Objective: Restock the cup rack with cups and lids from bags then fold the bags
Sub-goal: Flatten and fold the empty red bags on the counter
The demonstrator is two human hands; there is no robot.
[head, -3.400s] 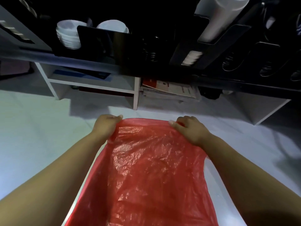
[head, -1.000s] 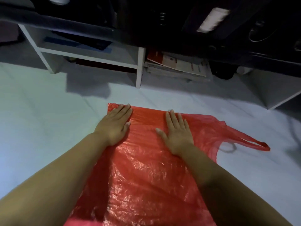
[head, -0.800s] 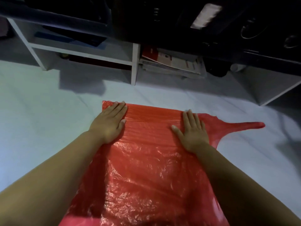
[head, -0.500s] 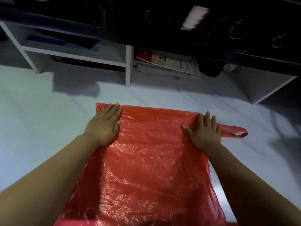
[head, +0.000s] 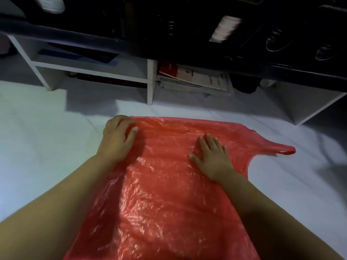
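A red plastic bag (head: 169, 194) lies flat on the white surface, its handle (head: 281, 149) stretched out to the right. My left hand (head: 116, 139) is at the bag's far left corner, fingers curled over the edge and thumb on top, pinching the corner. My right hand (head: 214, 158) lies flat on the bag right of its middle, fingers spread and pressing down. The dark cup rack (head: 187, 25) runs across the top, with a white stack of cups (head: 225, 29) in one slot and white cups (head: 50, 4) at the far left.
A white shelf unit (head: 150, 81) stands under the rack, holding papers and red booklets (head: 195, 77) and a blue item (head: 78, 57). White surface (head: 37, 147) extends left and right of the bag.
My right hand slid left from the bag's right edge toward its middle. My left hand went from lying flat to curling its fingers on the corner. The handle now lies stretched flat.
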